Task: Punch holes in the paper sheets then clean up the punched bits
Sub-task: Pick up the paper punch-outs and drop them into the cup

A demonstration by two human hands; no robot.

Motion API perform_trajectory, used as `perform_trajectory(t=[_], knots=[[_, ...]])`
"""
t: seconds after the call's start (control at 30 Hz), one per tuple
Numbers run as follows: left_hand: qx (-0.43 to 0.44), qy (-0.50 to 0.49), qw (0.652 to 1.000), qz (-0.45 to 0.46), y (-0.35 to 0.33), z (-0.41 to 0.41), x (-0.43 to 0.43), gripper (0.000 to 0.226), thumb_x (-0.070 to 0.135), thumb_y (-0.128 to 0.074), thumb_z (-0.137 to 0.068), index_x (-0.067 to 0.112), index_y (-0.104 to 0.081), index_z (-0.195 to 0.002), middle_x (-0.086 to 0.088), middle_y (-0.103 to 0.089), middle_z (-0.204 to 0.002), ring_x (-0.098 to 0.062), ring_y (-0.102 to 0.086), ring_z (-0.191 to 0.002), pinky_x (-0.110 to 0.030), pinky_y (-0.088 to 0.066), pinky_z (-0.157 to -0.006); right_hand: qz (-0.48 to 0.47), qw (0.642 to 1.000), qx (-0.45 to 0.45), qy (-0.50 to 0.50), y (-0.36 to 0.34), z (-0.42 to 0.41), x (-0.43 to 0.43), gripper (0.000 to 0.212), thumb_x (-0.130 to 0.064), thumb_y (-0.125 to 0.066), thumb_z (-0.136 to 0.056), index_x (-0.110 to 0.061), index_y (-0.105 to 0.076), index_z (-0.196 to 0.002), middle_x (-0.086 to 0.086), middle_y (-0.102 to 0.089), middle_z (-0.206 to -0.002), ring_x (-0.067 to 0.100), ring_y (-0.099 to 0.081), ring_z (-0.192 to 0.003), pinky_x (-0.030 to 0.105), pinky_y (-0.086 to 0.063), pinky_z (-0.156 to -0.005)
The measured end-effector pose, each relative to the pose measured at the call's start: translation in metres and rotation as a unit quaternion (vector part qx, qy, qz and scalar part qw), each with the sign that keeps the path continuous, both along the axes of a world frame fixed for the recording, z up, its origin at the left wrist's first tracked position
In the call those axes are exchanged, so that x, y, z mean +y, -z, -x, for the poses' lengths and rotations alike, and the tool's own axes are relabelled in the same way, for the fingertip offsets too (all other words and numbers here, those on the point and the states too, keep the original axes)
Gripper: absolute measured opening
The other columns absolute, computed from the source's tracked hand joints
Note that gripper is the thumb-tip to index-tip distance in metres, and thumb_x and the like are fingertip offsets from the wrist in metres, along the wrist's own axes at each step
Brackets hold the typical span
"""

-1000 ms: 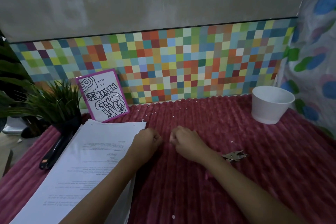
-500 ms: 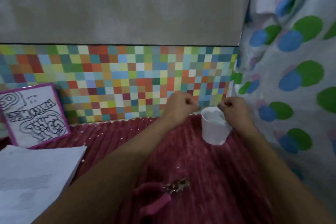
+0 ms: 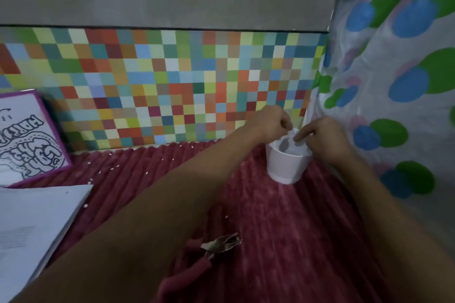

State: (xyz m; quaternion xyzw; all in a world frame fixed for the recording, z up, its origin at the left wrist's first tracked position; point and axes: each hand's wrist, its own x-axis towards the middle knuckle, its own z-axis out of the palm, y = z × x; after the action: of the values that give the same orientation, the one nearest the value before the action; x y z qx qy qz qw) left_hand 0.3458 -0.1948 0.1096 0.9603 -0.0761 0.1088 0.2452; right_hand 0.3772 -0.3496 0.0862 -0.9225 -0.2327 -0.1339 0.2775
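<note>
A white cup (image 3: pixel 285 167) stands on the red ribbed cloth at the far right, close to the tiled wall. Both my hands hover over its mouth. My left hand (image 3: pixel 272 120) is curled with its fingertips pinched above the rim. My right hand (image 3: pixel 325 136) points its bunched fingertips down into the cup. Anything held in the fingers is too small to see. The hole punch pliers (image 3: pixel 220 245) with pink handles lie on the cloth under my left forearm. A stack of printed paper sheets (image 3: pixel 37 216) lies at the left. Tiny white punched bits (image 3: pixel 113 168) dot the cloth near the wall.
A purple-framed drawing (image 3: pixel 29 140) leans on the coloured mosaic wall (image 3: pixel 172 96) at the left. A dotted curtain (image 3: pixel 394 81) hangs along the right side, just behind the cup.
Both hands rose from the middle of the cloth and moved right to the cup; now their fingertips sit lower over its mouth. The view swung right, and the plant left the frame.
</note>
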Motion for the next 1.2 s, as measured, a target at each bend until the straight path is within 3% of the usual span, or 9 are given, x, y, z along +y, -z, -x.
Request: perform_trajectory(t=[0.1,0.17,0.3,0.43,0.67,0.87,0.97,1.13,1.2], knots=[[0.007,0.009,1.000,-0.028,-0.003,0.001,0.001,0.027,0.002,-0.062,-0.085,0.006,-0.072,-0.110,-0.010,-0.072,-0.111,-0.022,-0.066,-0.103,-0.037,-0.053,-0.091,0.011,1.000,-0.019,0.005,-0.004,0.001,0.002,0.035,0.006,-0.059,-0.078,-0.010,-0.076,-0.104,0.014,-0.072,-0.108,0.020,-0.064,-0.087,0.024,-0.047,-0.077],[-0.022,-0.025,0.999,-0.037,-0.004,0.003,0.001,0.008,0.017,-0.072,-0.082,0.012,-0.074,-0.089,-0.003,-0.073,-0.093,-0.020,-0.066,-0.091,-0.039,-0.052,-0.086,-0.016,0.995,-0.090,0.031,-0.009,0.010,0.001,0.038,0.006,-0.062,-0.075,-0.012,-0.076,-0.105,0.018,-0.068,-0.109,0.034,-0.060,-0.100,0.035,-0.047,-0.088],[-0.058,-0.076,0.991,-0.097,-0.001,0.008,0.008,0.037,0.048,-0.065,-0.084,0.022,-0.054,-0.061,0.006,-0.061,-0.072,-0.016,-0.057,-0.077,-0.040,-0.034,-0.086,-0.105,0.984,-0.115,-0.091,-0.006,0.077,0.010,0.030,0.002,-0.056,-0.070,-0.018,-0.076,-0.076,-0.001,-0.060,-0.081,0.017,-0.056,-0.078,0.025,-0.042,-0.071],[-0.074,-0.012,0.997,-0.025,-0.010,0.035,0.021,0.029,0.046,-0.065,-0.086,0.018,-0.073,-0.088,0.005,-0.070,-0.097,-0.014,-0.061,-0.092,-0.032,-0.041,-0.083,0.000,0.966,0.144,-0.214,0.043,0.116,0.041,0.024,0.005,-0.067,-0.078,-0.016,-0.078,-0.075,-0.004,-0.069,-0.078,0.015,-0.065,-0.071,0.011,-0.046,-0.065],[-0.116,-0.021,0.992,0.054,-0.043,0.187,0.081,0.016,0.021,-0.062,-0.093,0.008,-0.072,-0.092,0.003,-0.069,-0.090,-0.006,-0.062,-0.081,-0.008,-0.045,-0.068,0.033,0.965,0.107,-0.238,0.078,0.129,0.070,0.012,-0.014,-0.083,-0.072,-0.017,-0.081,-0.083,0.001,-0.068,-0.081,0.012,-0.061,-0.075,0.006,-0.037,-0.066],[0.019,-0.040,0.999,0.028,0.019,0.342,0.107,0.009,0.015,-0.067,-0.087,0.012,-0.071,-0.080,0.006,-0.068,-0.078,-0.004,-0.065,-0.073,-0.023,-0.052,-0.070,0.015,0.981,0.044,-0.190,0.089,0.131,0.070,0.004,-0.002,-0.076,-0.077,-0.006,-0.078,-0.077,0.006,-0.067,-0.079,0.022,-0.062,-0.075,0.023,-0.035,-0.070],[0.100,-0.046,0.994,0.012,0.066,0.396,0.101,0.011,0.032,-0.069,-0.081,0.024,-0.072,-0.089,0.017,-0.066,-0.087,0.003,-0.063,-0.079,-0.016,-0.049,-0.074,-0.050,0.985,0.060,-0.155,0.081,0.132,0.062,0.003,-0.007,-0.072,-0.083,-0.007,-0.075,-0.081,0.007,-0.071,-0.084,0.017,-0.061,-0.078,0.024,-0.037,-0.073],[0.038,-0.082,0.996,-0.007,0.107,0.433,0.106,0.034,0.060,-0.063,-0.072,0.042,-0.064,-0.100,0.022,-0.058,-0.088,0.010,-0.059,-0.073,-0.005,-0.044,-0.065,-0.114,0.978,0.120,-0.124,0.074,0.128,0.033,0.006,-0.009,-0.077,-0.079,-0.015,-0.075,-0.078,0.001,-0.074,-0.079,0.015,-0.069,-0.075,0.034,-0.054,-0.080],[0.012,-0.092,0.995,-0.033,0.107,0.438,0.104,0.026,0.059,-0.058,-0.072,0.042,-0.066,-0.091,0.024,-0.055,-0.085,0.012,-0.056,-0.067,-0.002,-0.040,-0.056,-0.082,0.979,0.132,-0.128,0.078,0.132,0.025,0.011,-0.006,-0.079,-0.075,-0.017,-0.077,-0.074,0.000,-0.075,-0.076,0.004,-0.068,-0.067,0.024,-0.054,-0.075]])
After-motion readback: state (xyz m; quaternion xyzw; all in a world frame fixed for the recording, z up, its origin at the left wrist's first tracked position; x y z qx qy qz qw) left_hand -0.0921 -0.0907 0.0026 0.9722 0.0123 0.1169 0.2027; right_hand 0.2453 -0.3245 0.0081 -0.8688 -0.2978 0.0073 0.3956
